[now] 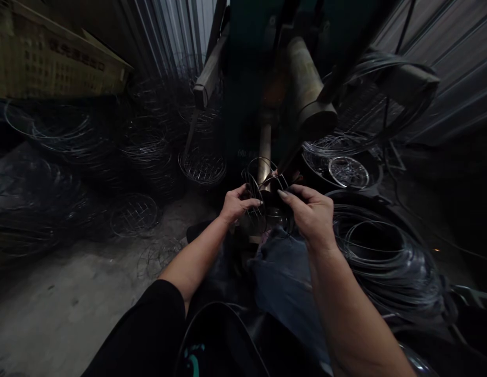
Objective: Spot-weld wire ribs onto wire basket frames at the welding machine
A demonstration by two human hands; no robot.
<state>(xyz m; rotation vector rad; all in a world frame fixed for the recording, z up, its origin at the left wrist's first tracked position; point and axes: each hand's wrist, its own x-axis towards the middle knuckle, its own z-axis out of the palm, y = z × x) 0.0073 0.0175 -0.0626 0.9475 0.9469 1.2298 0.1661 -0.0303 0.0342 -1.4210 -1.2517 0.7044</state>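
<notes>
My left hand [239, 204] is closed, thumb and fingers pinching the left side of a round wire rack [253, 183]. My right hand [311, 209] pinches thin wire at the rack's right side; whether that is the rack's rim or a separate wire ring I cannot tell. Between the hands, the wire sits at the tip of a slanted copper-coloured electrode [275, 174] on the machine. A pale metal rod [264, 152] of the machine stands just behind the rack. The lower part of the rack is dark and hard to make out.
Stacked wire racks [145, 146] stand at the left, below a yellow crate [70, 57]. A single rack [134, 214] lies on the floor. At right are a bin of wire rings [385, 251] and a basin with a small rack [349, 173]. A thick machine cylinder [306, 78] juts out above.
</notes>
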